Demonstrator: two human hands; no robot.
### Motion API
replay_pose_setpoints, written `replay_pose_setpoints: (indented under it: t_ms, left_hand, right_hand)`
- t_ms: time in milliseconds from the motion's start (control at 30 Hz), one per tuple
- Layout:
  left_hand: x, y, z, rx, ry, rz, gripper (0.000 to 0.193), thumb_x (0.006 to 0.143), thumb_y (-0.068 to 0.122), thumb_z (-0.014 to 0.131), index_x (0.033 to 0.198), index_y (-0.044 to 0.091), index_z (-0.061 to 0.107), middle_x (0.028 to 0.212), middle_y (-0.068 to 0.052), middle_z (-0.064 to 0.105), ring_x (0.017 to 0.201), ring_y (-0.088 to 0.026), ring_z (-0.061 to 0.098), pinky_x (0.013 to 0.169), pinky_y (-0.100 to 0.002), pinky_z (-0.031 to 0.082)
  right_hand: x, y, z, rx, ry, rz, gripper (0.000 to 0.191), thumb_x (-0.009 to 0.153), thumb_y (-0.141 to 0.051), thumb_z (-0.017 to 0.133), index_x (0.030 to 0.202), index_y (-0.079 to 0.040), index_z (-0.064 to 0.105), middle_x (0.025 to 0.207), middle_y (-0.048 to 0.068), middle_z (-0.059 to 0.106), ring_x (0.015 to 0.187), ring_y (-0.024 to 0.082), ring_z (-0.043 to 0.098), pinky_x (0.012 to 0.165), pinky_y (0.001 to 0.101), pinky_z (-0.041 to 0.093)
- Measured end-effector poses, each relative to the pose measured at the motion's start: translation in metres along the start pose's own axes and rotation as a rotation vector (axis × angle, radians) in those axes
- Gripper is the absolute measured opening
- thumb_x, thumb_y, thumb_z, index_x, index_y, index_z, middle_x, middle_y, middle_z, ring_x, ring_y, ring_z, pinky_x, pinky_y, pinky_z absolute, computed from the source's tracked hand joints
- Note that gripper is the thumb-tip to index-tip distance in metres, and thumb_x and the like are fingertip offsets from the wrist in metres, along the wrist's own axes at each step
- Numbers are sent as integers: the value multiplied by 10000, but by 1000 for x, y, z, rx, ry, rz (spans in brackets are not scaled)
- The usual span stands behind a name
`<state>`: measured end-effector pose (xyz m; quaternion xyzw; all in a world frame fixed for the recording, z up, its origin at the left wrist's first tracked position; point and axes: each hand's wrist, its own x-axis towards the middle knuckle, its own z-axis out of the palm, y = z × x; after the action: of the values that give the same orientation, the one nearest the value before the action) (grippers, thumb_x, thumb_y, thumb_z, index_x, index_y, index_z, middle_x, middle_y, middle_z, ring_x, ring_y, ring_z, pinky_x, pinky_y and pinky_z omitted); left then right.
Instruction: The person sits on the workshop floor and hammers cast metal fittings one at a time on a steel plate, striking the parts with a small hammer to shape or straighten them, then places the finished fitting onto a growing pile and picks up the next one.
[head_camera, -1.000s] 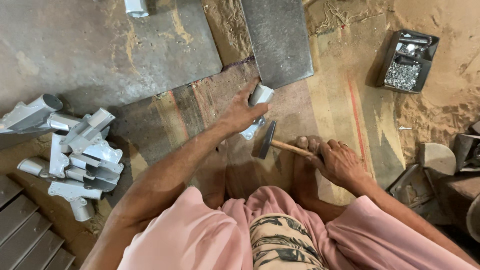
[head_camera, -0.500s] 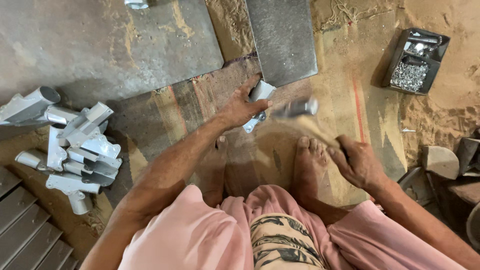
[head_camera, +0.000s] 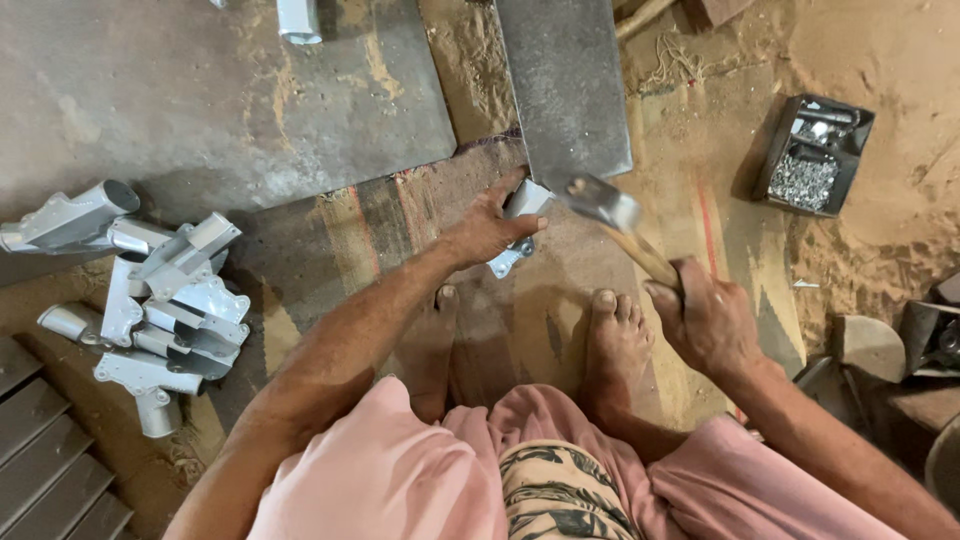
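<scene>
My left hand (head_camera: 487, 229) grips a grey cast-metal part (head_camera: 520, 205) and pins it on a worn striped mat (head_camera: 380, 225) on the floor. My right hand (head_camera: 710, 320) is closed round the wooden handle of a hammer (head_camera: 610, 218). The hammer's steel head hangs raised just right of the part, a little above it. My two bare feet rest on the mat below the part, and pink cloth covers my knees at the bottom of the head view.
A heap of several grey cast-metal parts (head_camera: 160, 300) lies at the left. A grey metal plate (head_camera: 565, 85) lies beyond the held part. A dark tray of small metal fasteners (head_camera: 812, 155) sits on sandy ground at upper right. Metal bars (head_camera: 45, 470) lie at lower left.
The hammer head, down beside the part a second ago, has swung up and now hangs raised to the part's right. My left hand has kept its hold on the part.
</scene>
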<state>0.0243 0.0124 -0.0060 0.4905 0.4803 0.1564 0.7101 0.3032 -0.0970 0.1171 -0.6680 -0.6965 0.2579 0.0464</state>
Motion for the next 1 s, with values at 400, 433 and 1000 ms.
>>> replay_pose_setpoints:
  t_ms: [400, 433, 1000]
  left_hand:
    - [1, 2, -3, 123, -4, -3, 940, 868, 382, 793, 1584, 49, 283, 1511, -208, 481, 1346, -295, 505, 1111, -398, 429]
    - [1, 2, -4, 124, -7, -1, 935, 867, 374, 791, 1584, 48, 288, 1525, -213, 478, 1364, -303, 499, 1121, -397, 428]
    - [-2, 8, -11, 188, -2, 0, 969, 786, 414, 716, 1593, 57, 314, 1420, -215, 602, 1285, -295, 594, 1093, -369, 451]
  right_hand:
    - [5, -4, -6, -63, -86, 64, 342, 995, -369, 567, 1029, -30, 542, 649, 223, 667, 579, 421, 672, 580, 517, 533]
    - [5, -5, -5, -99, -133, 60, 363, 995, -384, 578, 1034, -25, 537, 657, 224, 672, 588, 431, 668, 572, 521, 527]
    - [11, 8, -21, 135, -53, 71, 404, 1051, -336, 465, 1036, 14, 666, 687, 178, 647, 613, 280, 637, 619, 409, 504]
